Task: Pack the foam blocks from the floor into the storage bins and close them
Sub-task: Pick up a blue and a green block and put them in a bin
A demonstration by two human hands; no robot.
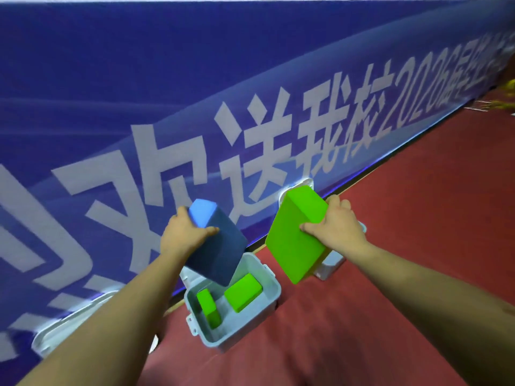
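second bin [331, 264]: mostly hidden behind held green block [298, 235] and right hand [334, 227]. open bin [267, 305]: far corner covered by blue block [214, 246]. white plastic item [50, 335], lower left: blurred, crossed by left forearm [111, 316]. yellow objects [504, 98], far right: too small to identify.

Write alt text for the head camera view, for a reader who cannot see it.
A person's left hand holds a blue foam block over an open grey storage bin on a red floor, while the right hand holds a green foam block beside it. Two green blocks lie in the bin; a blue banner with white characters stands behind.
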